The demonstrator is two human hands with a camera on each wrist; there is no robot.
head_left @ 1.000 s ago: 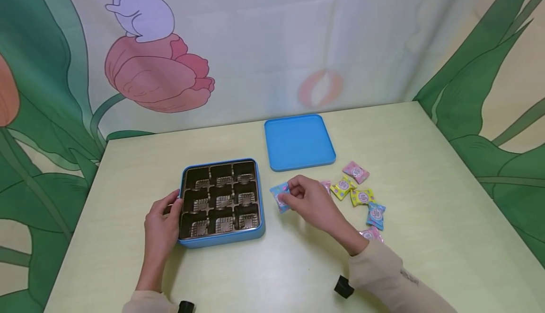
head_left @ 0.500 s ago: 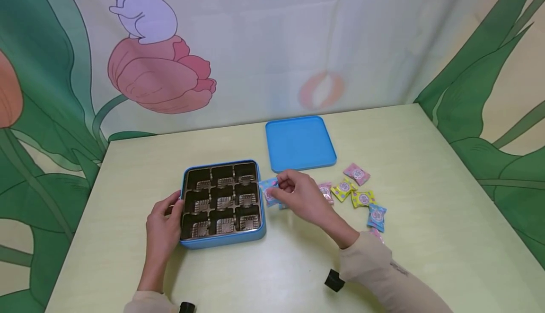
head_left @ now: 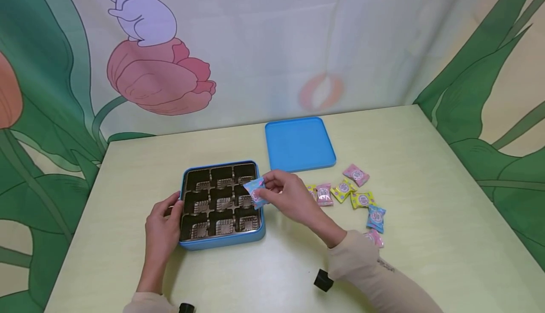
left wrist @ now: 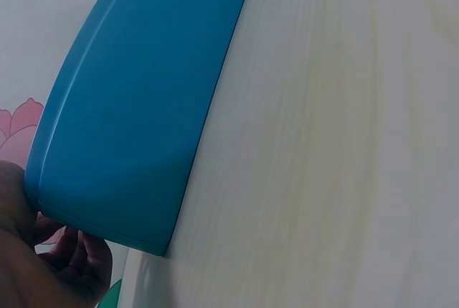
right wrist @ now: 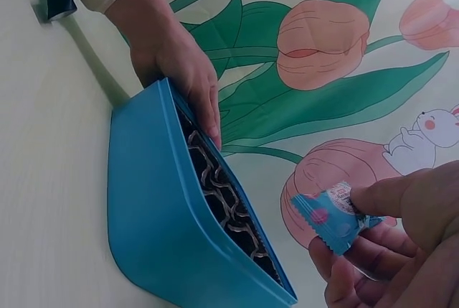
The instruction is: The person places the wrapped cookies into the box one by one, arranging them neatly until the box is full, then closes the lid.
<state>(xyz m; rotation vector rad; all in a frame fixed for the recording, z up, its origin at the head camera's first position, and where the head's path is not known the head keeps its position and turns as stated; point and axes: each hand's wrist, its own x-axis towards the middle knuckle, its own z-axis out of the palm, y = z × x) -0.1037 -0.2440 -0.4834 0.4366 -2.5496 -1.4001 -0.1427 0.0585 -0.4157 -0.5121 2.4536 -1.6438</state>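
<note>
Blue square tin (head_left: 223,243) on pale table (head_left: 255,282), left of centre, fitted with a dark insert (head_left: 222,187) of nine compartments, three by three. Right hand (head_left: 294,200) pinches a blue-wrapped sweet (head_left: 254,192) between thumb and fingertips; the head view shows it over the right column at the middle row, and the right wrist view shows it clear of the tin, in the air. Left hand (head_left: 163,222) at the tin's left side, fingers loosely extended and laid against the outer wall, thumb nearer the person. Blue lid (head_left: 300,144) flat on the table, far side, just right of the tin and apart from it. Further right, loose sweets: one pink (head_left: 356,174) farthest off; two yellow, one (head_left: 344,189) left of the other (head_left: 363,200); a second pink (head_left: 324,195) just beside a third yellow (head_left: 312,191), the latter partly hidden by the right hand; a second blue (head_left: 376,218) near the right-hand yellow; a last pink (head_left: 374,238) nearest the person, partly behind the beige right sleeve (head_left: 357,258). Backdrop (head_left: 264,43) beyond the table: printed cloth, white rabbit on a pink flower, large green leaves either side.
</note>
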